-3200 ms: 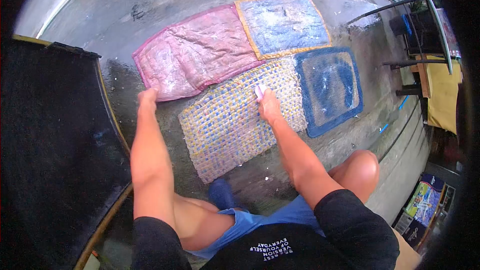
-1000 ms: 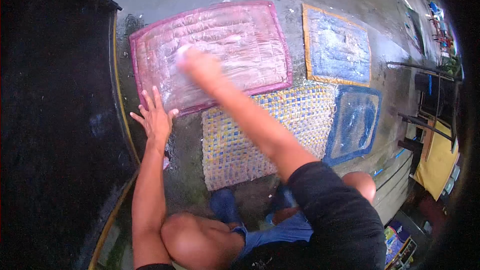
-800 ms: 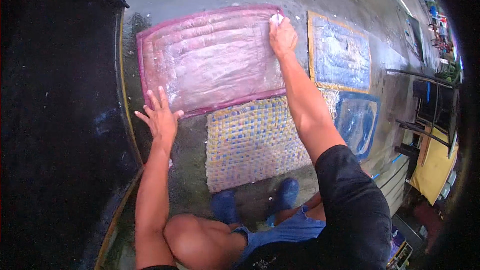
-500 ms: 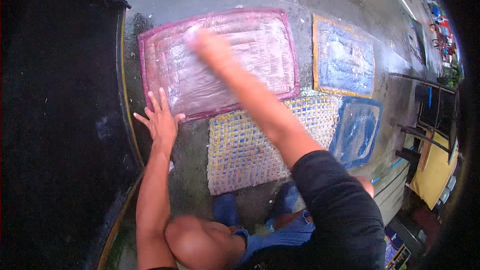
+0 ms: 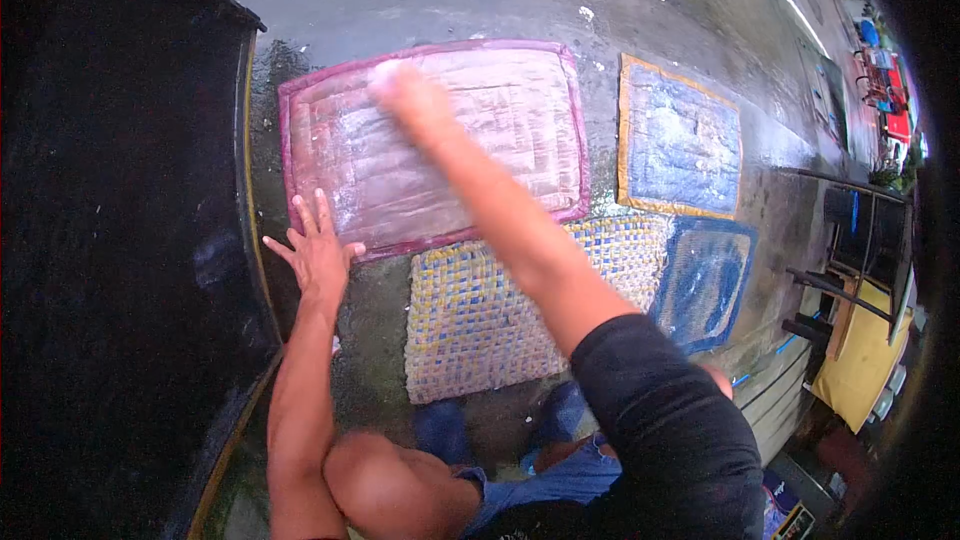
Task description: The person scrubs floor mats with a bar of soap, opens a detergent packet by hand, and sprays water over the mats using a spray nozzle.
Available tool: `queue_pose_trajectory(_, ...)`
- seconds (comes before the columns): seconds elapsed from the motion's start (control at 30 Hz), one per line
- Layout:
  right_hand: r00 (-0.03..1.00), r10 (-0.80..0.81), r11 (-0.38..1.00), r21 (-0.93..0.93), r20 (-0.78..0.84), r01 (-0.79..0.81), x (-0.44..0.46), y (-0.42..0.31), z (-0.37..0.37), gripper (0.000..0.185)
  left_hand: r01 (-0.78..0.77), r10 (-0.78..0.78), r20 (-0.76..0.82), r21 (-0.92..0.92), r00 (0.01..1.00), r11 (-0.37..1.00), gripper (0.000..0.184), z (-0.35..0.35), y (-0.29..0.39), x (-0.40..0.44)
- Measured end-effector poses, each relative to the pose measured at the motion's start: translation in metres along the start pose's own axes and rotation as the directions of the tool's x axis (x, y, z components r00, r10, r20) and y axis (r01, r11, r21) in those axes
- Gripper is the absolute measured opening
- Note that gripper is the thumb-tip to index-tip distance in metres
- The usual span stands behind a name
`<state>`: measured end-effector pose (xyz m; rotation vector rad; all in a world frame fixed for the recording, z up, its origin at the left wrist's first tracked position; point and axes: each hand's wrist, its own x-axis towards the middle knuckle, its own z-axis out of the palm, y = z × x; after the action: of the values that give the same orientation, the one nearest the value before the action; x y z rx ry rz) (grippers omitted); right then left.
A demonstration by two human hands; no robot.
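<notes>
A pink mat with a darker magenta border [image 5: 520, 140] lies flat on the wet ground, streaked with white. My left hand [image 5: 321, 258] is spread, its fingertips pressing on the mat's near left corner. Over the mat's far left part is my right hand [image 5: 420, 105], smeared by motion and closed around a small whitish-pink thing [image 5: 386, 76]. What kind of thing this is cannot be made out. My right forearm passes above a woven yellow, blue and white mat [image 5: 470, 325], which lies just in front of my feet.
A blue mat with an orange border [image 5: 680, 135] and a dark blue mat [image 5: 705, 280] lie to the right. A black surface with a raised edge [image 5: 247, 140] runs along the left. Black metal frames [image 5: 850, 285] and a yellow-covered table [image 5: 860, 360] stand at far right.
The view has shifted slightly, so the mats appear lower. My right hand has moved a little toward the pink mat's far edge. The left hand stays spread at its corner.
</notes>
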<state>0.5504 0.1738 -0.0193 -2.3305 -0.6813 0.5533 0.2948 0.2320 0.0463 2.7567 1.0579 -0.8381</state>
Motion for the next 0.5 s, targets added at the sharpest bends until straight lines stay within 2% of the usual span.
queue_pose_trajectory(0.03,0.993,0.030,0.994,-0.100,-0.117,-0.042,-0.005,0.034,-0.033,0.055,-0.010,0.010,-0.011,0.006,1.000,1.000,0.111,0.001,-0.002,-0.002)
queue_pose_trajectory(0.07,0.963,-0.183,0.964,-0.230,-0.199,0.136,0.008,0.088,-0.064,0.051,-0.014,0.014,-0.025,0.005,1.000,1.000,0.112,0.003,-0.003,-0.001)
queue_pose_trajectory(0.1,0.969,0.082,0.976,-0.179,-0.233,-0.126,0.004,0.115,-0.109,0.038,-0.022,0.022,-0.052,0.000,0.998,1.000,0.112,0.011,-0.005,0.000)
queue_pose_trajectory(0.13,0.908,-0.034,0.950,-0.296,-0.417,-0.101,0.019,0.199,-0.128,0.034,-0.021,0.021,-0.048,0.001,0.999,1.000,0.112,0.013,-0.005,0.001)
queue_pose_trajectory(0.17,0.944,-0.039,0.759,-0.625,-0.326,-0.184,-0.002,0.172,-0.176,0.037,-0.014,0.014,-0.050,-0.002,0.999,1.000,0.112,0.013,-0.004,0.003)
queue_pose_trajectory(0.2,0.797,0.247,0.849,-0.274,-0.550,-0.452,0.003,0.205,-0.176,0.041,-0.010,0.010,-0.049,-0.003,0.999,1.000,0.112,0.012,-0.003,0.002)
queue_pose_trajectory(0.27,0.796,0.191,0.883,-0.254,-0.574,-0.395,-0.013,0.153,-0.134,0.044,-0.008,0.008,-0.041,-0.004,0.999,1.000,0.113,0.008,-0.003,0.002)
queue_pose_trajectory(0.3,0.772,0.128,0.954,-0.136,-0.623,-0.268,-0.010,0.148,-0.098,0.043,-0.011,0.011,-0.037,-0.002,0.999,1.000,0.113,0.006,0.000,0.002)
queue_pose_trajectory(0.33,0.962,-0.054,0.791,-0.599,-0.268,-0.123,-0.020,0.113,-0.080,0.041,-0.011,0.011,-0.032,0.015,0.999,1.000,0.114,0.005,0.001,0.002)
queue_pose_trajectory(0.37,0.792,-0.278,0.907,-0.421,-0.544,0.029,-0.030,0.108,-0.005,0.039,-0.011,0.012,-0.028,0.031,1.000,0.999,0.114,0.003,0.000,0.004)
queue_pose_trajectory(0.4,0.926,-0.183,0.934,-0.351,-0.331,0.060,-0.046,0.072,0.036,0.039,-0.013,0.014,-0.022,0.043,1.000,0.999,0.115,0.004,0.001,0.004)
queue_pose_trajectory(0.43,0.997,-0.003,0.976,-0.217,-0.072,-0.013,-0.069,0.019,0.027,0.042,-0.015,0.016,-0.024,0.055,1.000,0.998,0.117,0.008,0.000,0.006)
queue_pose_trajectory(0.47,0.992,-0.088,0.992,-0.095,-0.086,0.080,-0.083,0.016,0.023,0.041,-0.023,0.024,-0.029,0.055,0.999,0.998,0.118,0.008,0.002,0.008)
queue_pose_trajectory(0.5,0.995,-0.055,0.995,-0.091,-0.087,0.047,-0.091,0.034,0.013,0.046,-0.030,0.032,-0.021,0.059,0.999,0.998,0.118,0.008,-0.001,0.004)
